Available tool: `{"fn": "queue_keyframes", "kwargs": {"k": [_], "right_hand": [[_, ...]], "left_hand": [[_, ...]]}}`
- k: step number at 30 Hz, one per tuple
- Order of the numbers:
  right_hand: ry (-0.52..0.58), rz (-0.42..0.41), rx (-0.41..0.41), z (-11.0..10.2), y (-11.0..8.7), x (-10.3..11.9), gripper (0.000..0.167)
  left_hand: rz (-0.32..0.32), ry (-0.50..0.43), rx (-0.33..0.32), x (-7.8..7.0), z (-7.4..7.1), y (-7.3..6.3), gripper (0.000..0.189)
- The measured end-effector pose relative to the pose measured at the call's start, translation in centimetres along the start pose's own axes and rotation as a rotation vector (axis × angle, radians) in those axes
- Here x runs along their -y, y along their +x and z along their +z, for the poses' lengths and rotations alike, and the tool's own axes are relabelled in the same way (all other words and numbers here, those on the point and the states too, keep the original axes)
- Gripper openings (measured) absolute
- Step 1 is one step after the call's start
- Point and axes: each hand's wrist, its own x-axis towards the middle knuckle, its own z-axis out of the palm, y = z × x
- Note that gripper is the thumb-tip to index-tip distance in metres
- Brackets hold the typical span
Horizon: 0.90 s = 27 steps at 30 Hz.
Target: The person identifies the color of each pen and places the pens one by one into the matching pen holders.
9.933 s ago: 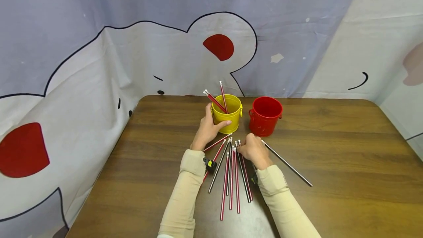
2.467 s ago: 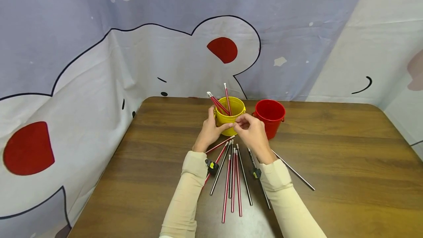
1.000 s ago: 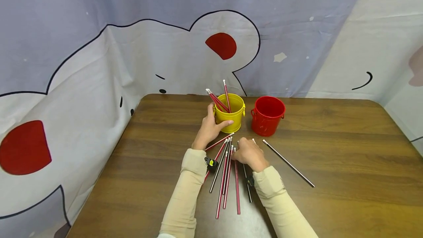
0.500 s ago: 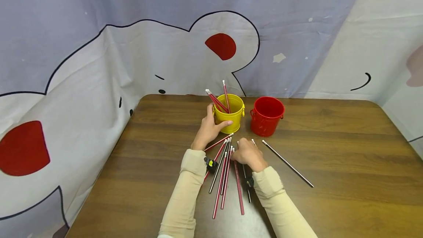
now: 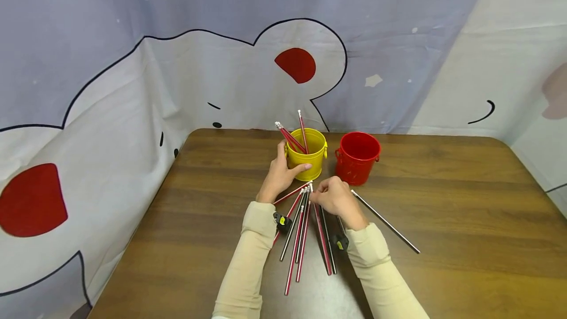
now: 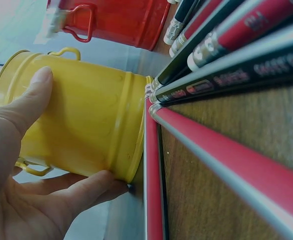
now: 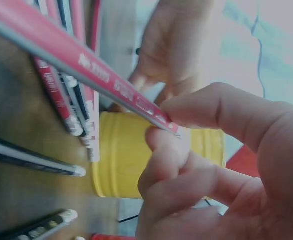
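Observation:
My left hand [image 5: 278, 177] grips the small yellow bucket [image 5: 315, 162] from its left side, thumb across the front and fingers around the side and back. Several red-striped pencils [image 5: 302, 129] lean in that bucket, white eraser ends up. Just in front of the buckets, my right hand [image 5: 340, 201] pinches a red-striped pencil [image 7: 111, 82] between thumb and fingers near its eraser end, which the fingers mostly hide. The pencil's other end [image 5: 328, 266] points toward the near side. More red pencils [image 5: 292, 260] and black pencils [image 5: 289, 238] lie fanned out between the forearms.
A red bucket [image 5: 357, 161] stands right of the yellow one, close to it. One black pencil [image 5: 390, 223] lies apart on the right, slanting across the wooden table [image 5: 465, 201]. A patterned cloth [image 5: 221, 78] hangs behind the table's far edge.
The right hand has lifted slightly from the pencils, now pinching a red one whose eraser end is raised. Earlier it was at the yellow bucket, then returned to the pencils. The left hand stays put.

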Motion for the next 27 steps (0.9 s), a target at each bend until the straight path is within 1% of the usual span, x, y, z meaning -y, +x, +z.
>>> {"fn": "queue_keyframes", "kwargs": {"k": [3, 8, 17, 23, 27], "right_hand": [[0.055, -0.02, -0.029, -0.6, -0.2, 0.3, 0.016], [0.123, -0.061, -0.071, -1.6, -0.7, 0.8, 0.012], [0.213, -0.201, -0.132, -2.1, -0.8, 1.4, 0.008], [0.234, -0.319, -0.243, -2.1, -0.9, 1.7, 0.004], [0.26, -0.379, -0.31, -2.1, -0.9, 1.7, 0.007]], "left_hand": [[-0.002, -0.004, 0.0, -0.1, 0.0, 0.0, 0.086], [0.003, -0.013, -0.001, 0.0, 0.0, -0.1, 0.084], [0.017, 0.015, -0.015, 0.1, 0.2, 0.0, 0.085], [0.024, 0.018, -0.018, 0.2, 0.2, 0.1, 0.084], [0.026, 0.019, -0.019, 0.3, 0.2, 0.1, 0.085]]}}
